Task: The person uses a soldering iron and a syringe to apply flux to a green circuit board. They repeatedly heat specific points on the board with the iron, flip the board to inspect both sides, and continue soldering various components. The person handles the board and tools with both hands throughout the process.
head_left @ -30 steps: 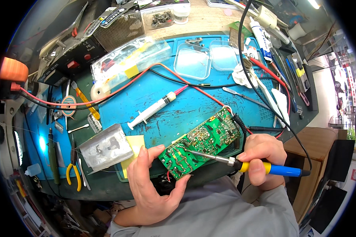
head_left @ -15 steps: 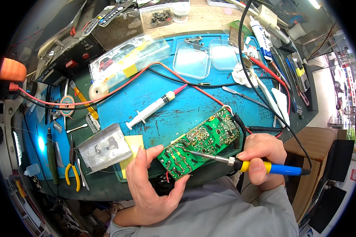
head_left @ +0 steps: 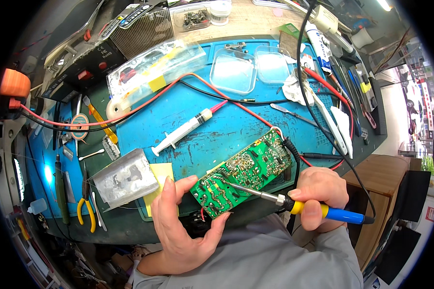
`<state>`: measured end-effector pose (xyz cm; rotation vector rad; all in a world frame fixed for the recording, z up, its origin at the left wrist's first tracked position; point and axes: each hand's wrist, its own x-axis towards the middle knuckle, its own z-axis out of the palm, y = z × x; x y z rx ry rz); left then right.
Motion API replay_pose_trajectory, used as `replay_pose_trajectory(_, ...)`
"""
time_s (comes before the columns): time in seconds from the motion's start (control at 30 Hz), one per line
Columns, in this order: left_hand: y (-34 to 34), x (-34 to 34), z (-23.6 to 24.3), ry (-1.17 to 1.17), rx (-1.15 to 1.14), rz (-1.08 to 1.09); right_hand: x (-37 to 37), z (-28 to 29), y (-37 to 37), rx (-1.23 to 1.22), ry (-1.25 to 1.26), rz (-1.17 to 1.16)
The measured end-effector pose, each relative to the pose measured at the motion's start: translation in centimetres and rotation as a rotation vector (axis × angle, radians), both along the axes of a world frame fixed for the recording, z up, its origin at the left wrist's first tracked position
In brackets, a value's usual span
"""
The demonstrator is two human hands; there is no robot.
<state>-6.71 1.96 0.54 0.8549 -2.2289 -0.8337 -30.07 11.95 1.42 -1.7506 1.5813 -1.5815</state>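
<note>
A green circuit board, solder side up, is tilted over the near edge of the bench. My left hand grips its left end between thumb and fingers. In my right hand is a soldering iron with a yellow and blue handle, held like a pen. The iron's tip points left and meets the board, or hovers just above it, near the left half; I cannot tell which. Red and black leads join the board's far right corner. Below its left end, a dark part with a red wire shows partly.
A syringe with a pink tip lies on the blue mat. Left of the board are a metal tray, yellow-handled pliers and cotton swabs. Behind stand clear plastic lids. The iron's black cord arcs across the right side.
Both hands hold nearly the same pose, and the iron's tip stays over the same part of the board. The whole view has shifted very slightly.
</note>
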Motion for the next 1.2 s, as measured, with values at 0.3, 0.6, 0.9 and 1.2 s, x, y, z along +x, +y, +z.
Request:
replay_pose_trajectory(0.3, 0.0, 0.0, 0.1, -0.01, 0.005, -0.005, 0.2, -0.3, 0.1, -0.047, 0.013, 0.013)
replay_pose_trajectory(0.6, 0.1, 0.2, -0.3, -0.007, 0.017, -0.011, 1.6, -1.4, 1.0, -0.089, 0.005, -0.081)
replay_pose_trajectory(0.9, 0.4, 0.5, -0.5, -0.02, 0.058, -0.003, 2.1, -1.9, 1.1, -0.136, 0.041, -0.108)
replay_pose_trajectory(1.2, 0.5, 0.6, -0.3, -0.041, 0.065, -0.003, 1.7, -1.8, 1.0, -0.124, 0.005, -0.102)
